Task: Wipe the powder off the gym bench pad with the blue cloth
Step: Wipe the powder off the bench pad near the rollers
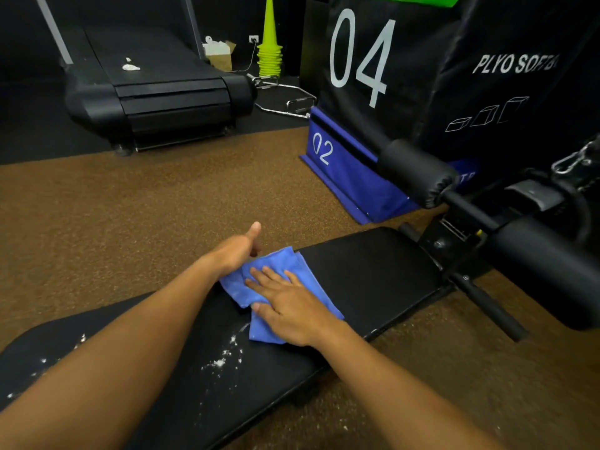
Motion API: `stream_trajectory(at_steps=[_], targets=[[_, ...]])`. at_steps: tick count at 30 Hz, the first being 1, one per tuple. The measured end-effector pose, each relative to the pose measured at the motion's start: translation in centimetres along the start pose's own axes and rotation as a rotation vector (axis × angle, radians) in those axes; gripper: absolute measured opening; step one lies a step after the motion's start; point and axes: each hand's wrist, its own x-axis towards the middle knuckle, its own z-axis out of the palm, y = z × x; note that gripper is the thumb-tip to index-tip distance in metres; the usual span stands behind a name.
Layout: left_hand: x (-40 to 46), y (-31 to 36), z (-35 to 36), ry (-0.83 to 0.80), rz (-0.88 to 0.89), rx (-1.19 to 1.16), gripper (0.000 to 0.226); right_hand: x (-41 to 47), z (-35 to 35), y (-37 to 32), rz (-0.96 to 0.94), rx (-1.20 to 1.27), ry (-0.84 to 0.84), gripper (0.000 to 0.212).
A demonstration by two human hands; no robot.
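R hand (289, 306) flat, fingers straight, pressing blue cloth (302, 280) mid bench pad (373, 274). L hand (238, 251) at cloth's far edge, thumb up, fingers hidden, can't tell. Powder (224, 358) near side; risk: sweep flicks it onto floor (146, 216).

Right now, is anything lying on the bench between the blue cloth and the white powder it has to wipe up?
Nothing visible does. The blue cloth lies on the bench pad under the right hand, the left hand at its far edge. The powder starts just below the cloth, with only bare pad between.
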Motion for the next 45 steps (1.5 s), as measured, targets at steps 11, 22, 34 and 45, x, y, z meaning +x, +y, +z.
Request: stream_trajectory(at_steps=[11, 22, 34, 45], targets=[[-1.8, 5.4, 6.2, 0.045, 0.089, 0.235, 0.089, -7.3, 2.6, 0.5, 0.062, -0.108, 0.184, 0.058], [-2.5, 6.3, 9.1, 0.094, 0.158, 0.401, 0.072, -11.5, 3.4, 3.6, 0.182, -0.143, 0.433, 0.058], [-3.5, 6.4, 9.1, 0.072, 0.140, 0.364, 0.073, -13.5, -4.3, 14.0, 0.676, -0.116, 0.369, 0.055], [-3.1, 6.9, 8.9, 0.053, 0.084, 0.385, 0.081, -13.6, -1.4, 9.4, 0.627, -0.044, 0.338, 0.060]])
